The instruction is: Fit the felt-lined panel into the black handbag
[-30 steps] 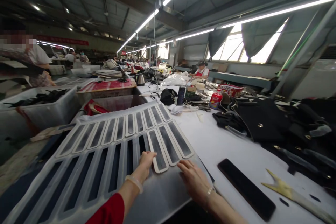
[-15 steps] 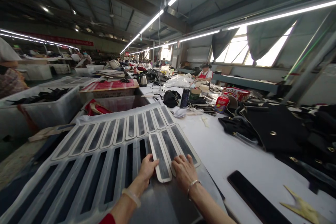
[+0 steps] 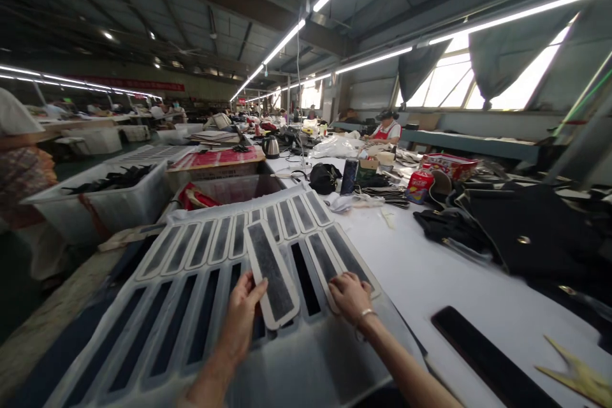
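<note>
Over the slotted tray [image 3: 143, 325] on the white worktop [image 3: 430, 274], the left hand [image 3: 241, 319] grips a white-edged dark strip [image 3: 268, 271] by its near end, lifted and tilted above the slots. Beside it, the right hand [image 3: 351, 296] lies open, fingers flat on the next strips [image 3: 335, 255] in the tray.

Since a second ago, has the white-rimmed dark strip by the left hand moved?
Yes. The white-rimmed dark strip has been lifted out of its slot in the grey slotted tray by the left hand, tilting up and leftward.
</note>
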A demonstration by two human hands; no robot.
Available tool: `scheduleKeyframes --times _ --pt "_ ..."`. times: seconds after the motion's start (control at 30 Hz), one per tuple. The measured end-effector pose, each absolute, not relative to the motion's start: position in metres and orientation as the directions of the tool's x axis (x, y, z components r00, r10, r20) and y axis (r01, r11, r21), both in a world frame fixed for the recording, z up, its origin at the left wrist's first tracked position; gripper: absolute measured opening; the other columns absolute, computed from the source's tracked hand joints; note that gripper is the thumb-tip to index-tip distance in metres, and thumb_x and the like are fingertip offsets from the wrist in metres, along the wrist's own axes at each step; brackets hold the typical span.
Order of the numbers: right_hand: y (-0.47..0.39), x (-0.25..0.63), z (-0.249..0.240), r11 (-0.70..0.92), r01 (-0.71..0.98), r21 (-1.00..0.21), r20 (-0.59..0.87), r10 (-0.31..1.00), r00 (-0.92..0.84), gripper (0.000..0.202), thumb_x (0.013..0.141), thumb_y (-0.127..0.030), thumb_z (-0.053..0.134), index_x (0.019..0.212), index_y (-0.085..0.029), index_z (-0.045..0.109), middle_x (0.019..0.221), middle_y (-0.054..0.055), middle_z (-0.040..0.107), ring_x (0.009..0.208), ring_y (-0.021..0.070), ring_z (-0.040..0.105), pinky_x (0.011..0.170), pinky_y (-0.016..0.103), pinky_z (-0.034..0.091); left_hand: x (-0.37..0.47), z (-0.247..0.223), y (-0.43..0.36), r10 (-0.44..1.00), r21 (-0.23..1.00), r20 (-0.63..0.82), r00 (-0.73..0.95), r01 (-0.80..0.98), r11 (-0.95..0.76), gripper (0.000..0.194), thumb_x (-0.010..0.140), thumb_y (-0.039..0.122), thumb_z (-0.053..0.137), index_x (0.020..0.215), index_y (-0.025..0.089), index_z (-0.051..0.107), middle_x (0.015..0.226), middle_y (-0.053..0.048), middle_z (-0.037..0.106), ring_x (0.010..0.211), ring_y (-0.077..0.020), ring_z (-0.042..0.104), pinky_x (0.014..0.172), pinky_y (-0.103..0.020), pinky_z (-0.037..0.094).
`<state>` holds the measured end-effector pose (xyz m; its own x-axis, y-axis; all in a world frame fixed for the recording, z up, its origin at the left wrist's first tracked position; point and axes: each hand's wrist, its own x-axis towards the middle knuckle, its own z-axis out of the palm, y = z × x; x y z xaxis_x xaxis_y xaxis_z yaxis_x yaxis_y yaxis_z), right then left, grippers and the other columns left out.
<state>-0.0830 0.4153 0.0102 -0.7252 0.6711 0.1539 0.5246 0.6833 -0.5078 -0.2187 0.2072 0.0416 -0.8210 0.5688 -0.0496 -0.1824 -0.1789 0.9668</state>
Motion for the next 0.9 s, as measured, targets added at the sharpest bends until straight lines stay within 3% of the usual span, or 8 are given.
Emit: scheduleKeyframes --times 0.1,0.23,0.4,0.53,0.63,0.7,0.8,0.9 --pt "0.399 -0.082 0.038 0.559 0.464 -0.687 0.148 0.733 -0.664 0.033 0.094 -0.035 0.040 0.103 -0.017 0.066 0.111 0.015 0.066 0.109 0.0326 0.058 0.096 0.056 0.040 -0.199 0.048 0.174 0.528 0.974 -0.007 -0.849 -0.125 -0.188 0.044 0.076 0.045 0.070 0.108 0.019 0.054 0.109 -0.008 0.068 0.101 -0.0266 0.066 0.087 -0.035 0.055" --pt "0.333 -0.070 0.087 0.476 0.215 -0.853 0.119 0.579 -0.807 0.055 0.091 -0.054 0.042 0.130 -0.016 0.050 0.116 0.011 0.064 0.088 0.0213 0.066 0.078 0.036 0.055 -0.147 0.051 0.151 0.484 0.990 0.136 -0.865 0.098 -0.103 0.036 0.085 0.044 0.063 0.112 0.021 0.055 0.111 -0.008 0.067 0.102 -0.0246 0.065 0.088 -0.033 0.053" --pt "0.249 -0.027 0.144 0.512 0.163 -0.843 0.160 0.528 -0.834 0.081 0.072 -0.045 0.068 0.140 -0.012 0.040 0.123 0.014 0.058 0.105 0.0292 0.057 0.093 0.045 0.048 -0.078 0.068 0.130 0.622 0.941 0.223 -0.750 0.333 0.064 0.030 0.087 0.050 0.060 0.096 0.022 0.056 0.080 -0.005 0.066 0.073 -0.0216 0.063 0.067 -0.032 0.051" --pt "0.245 0.023 0.168 0.571 0.136 -0.810 0.265 0.562 -0.784 0.070 0.069 -0.038 0.069 0.131 -0.014 0.049 0.114 0.010 0.058 0.102 0.0272 0.054 0.094 0.045 0.044 -0.051 0.098 0.108 0.807 0.856 0.393 -0.440 0.497 -0.146 0.063 0.069 0.066 0.075 0.111 0.023 0.056 0.091 -0.003 0.067 0.080 -0.0195 0.064 0.070 -0.028 0.052" --pt "0.257 0.071 0.175 0.515 0.127 -0.848 0.227 0.569 -0.791 0.069 0.071 -0.042 0.071 0.132 -0.019 0.047 0.112 0.006 0.057 0.099 0.0246 0.054 0.090 0.041 0.045 -0.046 0.123 0.097 0.654 0.687 0.641 -0.402 0.681 -0.254 0.037 0.088 0.043 0.068 0.120 0.028 0.057 0.094 0.002 0.062 0.069 -0.0100 0.058 0.068 -0.020 0.049" --pt "0.260 0.103 0.179 0.405 0.108 -0.908 0.158 0.570 -0.806 0.070 0.073 -0.045 0.072 0.133 -0.022 0.044 0.108 0.005 0.057 0.099 0.0241 0.055 0.089 0.039 0.045 -0.047 0.135 0.095 0.498 0.630 0.713 -0.493 0.763 -0.146 0.043 0.089 0.026 0.067 0.129 0.030 0.053 0.112 -0.001 0.060 0.083 -0.0111 0.059 0.082 -0.022 0.048" --pt "0.255 0.144 0.184 0.265 0.082 -0.961 0.084 0.560 -0.824 0.077 0.070 -0.048 0.075 0.133 -0.023 0.039 0.102 0.003 0.056 0.100 0.0249 0.055 0.085 0.037 0.047 -0.054 0.138 0.106 0.628 0.703 0.586 -0.512 0.706 -0.080 0.074 0.080 0.031 0.075 0.144 0.031 0.038 0.146 -0.005 0.044 0.127 -0.0250 0.047 0.111 -0.039 0.037" --pt "0.247 0.175 0.184 0.358 0.142 -0.923 0.111 0.601 -0.791 0.080 0.068 -0.044 0.078 0.135 -0.024 0.039 0.107 0.004 0.056 0.101 0.0248 0.055 0.087 0.038 0.047 -0.053 0.133 0.125 0.867 0.857 0.335 -0.368 0.502 -0.117 0.068 0.078 0.028 0.074 0.139 0.033 0.045 0.132 -0.002 0.058 0.121 -0.0245 0.055 0.107 -0.039 0.043"
